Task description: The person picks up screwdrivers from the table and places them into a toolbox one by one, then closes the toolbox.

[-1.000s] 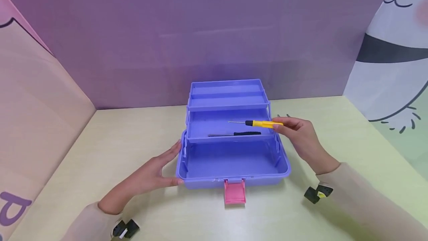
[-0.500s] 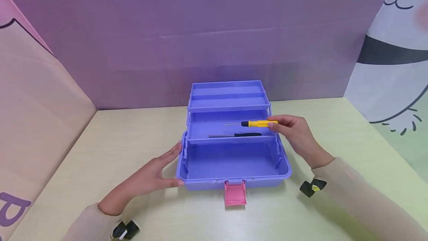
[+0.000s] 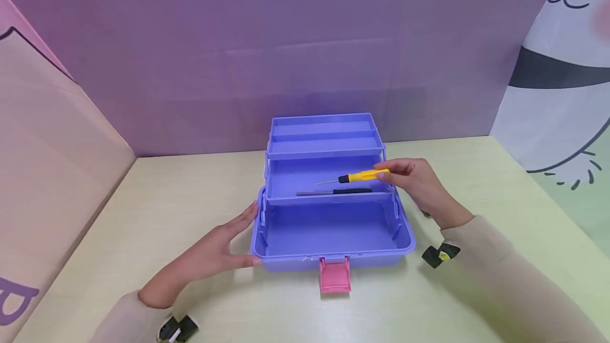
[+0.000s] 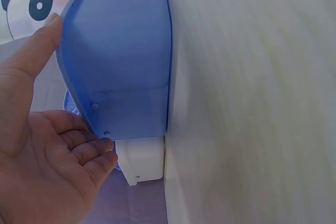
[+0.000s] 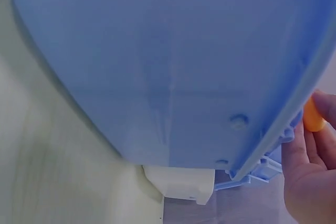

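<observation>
A purple-blue toolbox (image 3: 329, 232) stands unfolded on the table, its tiered trays raised at the back and its pink latch (image 3: 335, 278) hanging down in front. My right hand (image 3: 419, 187) pinches the yellow handle of a screwdriver (image 3: 364, 175) by its end. Its thin shaft points left, tilted slightly down, above the middle tray (image 3: 295, 171). In that tray a black-handled screwdriver (image 3: 352, 191) lies along the front edge. My left hand (image 3: 209, 253) touches the box's left side with extended fingers, its thumb at the front left corner; in the left wrist view the thumb meets the rim.
Behind the box rises a purple backdrop (image 3: 305, 52). A pale panel (image 3: 52, 136) borders the light wooden table (image 3: 190, 184) on the left, and a panel with a cartoon animal (image 3: 562, 115) borders it on the right. In the right wrist view, the box's outer side fills most of the picture.
My right hand has moved a little left with the yellow screwdriver, whose tip now dips lower toward the middle tray. My left hand and the toolbox have stayed in place.
</observation>
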### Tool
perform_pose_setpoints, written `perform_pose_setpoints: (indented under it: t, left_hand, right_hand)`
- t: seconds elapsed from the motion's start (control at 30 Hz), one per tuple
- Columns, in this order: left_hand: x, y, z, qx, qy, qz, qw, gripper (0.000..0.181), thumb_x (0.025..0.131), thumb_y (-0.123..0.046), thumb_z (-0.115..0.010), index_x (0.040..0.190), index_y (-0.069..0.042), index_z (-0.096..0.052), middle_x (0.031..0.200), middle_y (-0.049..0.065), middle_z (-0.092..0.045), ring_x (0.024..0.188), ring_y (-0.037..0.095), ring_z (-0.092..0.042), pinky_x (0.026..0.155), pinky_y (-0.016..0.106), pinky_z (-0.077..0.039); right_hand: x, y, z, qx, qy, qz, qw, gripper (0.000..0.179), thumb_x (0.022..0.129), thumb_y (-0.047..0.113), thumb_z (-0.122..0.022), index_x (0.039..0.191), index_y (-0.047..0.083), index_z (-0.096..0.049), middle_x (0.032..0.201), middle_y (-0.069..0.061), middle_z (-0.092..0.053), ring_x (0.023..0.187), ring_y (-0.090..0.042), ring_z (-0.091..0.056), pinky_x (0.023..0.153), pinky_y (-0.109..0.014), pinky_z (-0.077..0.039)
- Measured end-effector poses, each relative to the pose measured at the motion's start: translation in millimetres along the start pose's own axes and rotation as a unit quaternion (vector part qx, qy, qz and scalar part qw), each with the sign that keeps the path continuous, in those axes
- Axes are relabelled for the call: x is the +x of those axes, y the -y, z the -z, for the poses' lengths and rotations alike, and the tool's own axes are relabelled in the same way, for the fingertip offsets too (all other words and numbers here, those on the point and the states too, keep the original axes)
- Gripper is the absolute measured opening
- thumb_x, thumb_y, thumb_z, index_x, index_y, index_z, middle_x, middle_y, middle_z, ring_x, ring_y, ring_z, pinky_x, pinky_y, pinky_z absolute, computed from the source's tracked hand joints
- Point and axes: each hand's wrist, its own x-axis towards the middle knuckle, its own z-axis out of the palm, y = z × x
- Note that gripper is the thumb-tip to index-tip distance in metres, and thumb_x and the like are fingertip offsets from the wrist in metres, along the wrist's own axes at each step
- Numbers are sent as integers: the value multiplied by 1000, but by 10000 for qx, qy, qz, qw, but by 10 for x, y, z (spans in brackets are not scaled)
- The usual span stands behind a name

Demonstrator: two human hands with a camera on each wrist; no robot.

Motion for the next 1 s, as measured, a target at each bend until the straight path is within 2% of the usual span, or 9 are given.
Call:
perform_pose_setpoints:
  t: [0.27, 0.53, 0.7, 1.0]
  left_hand:
    - [5, 13, 4, -16, 7, -47, 10000, 93, 81, -37, -73, 149, -4, -20, 156, 11, -16, 140, 35, -22, 107, 52, -27]
    - [-2, 35, -13, -21, -7, -12, 10000, 94, 80, -40, -73, 150, -5, -20, 156, 10, -16, 140, 33, -22, 107, 52, -28]
    - [-9, 38, -5, 11, -32, -31, 10000, 95, 79, -40, -73, 149, -4, -20, 156, 10, -16, 139, 33, -23, 107, 51, -28]
    - [-11, 37, 9, 57, -22, -56, 10000, 93, 81, -38, -73, 150, -5, -20, 156, 12, -16, 139, 36, -23, 106, 53, -29]
  right_hand:
    - [39, 54, 16, -137, 185, -23, 9997, 31, 87, 14, -68, 114, -3, -66, 102, -7, -70, 86, -11, -62, 76, -19, -52]
    - [41, 75, 7, -582, 368, -47, 9976, 30, 88, 17, -67, 114, 0, -67, 104, -12, -69, 88, -15, -63, 76, -19, -53]
    - [52, 98, -17, -897, 481, 194, 9946, 28, 89, 12, -66, 113, -1, -67, 107, -16, -68, 89, -20, -65, 76, -22, -55]
    - [65, 111, -56, -1240, 622, 825, 9869, 26, 85, 7, -69, 108, -5, -68, 100, -18, -69, 83, -21, -68, 72, -21, -56]
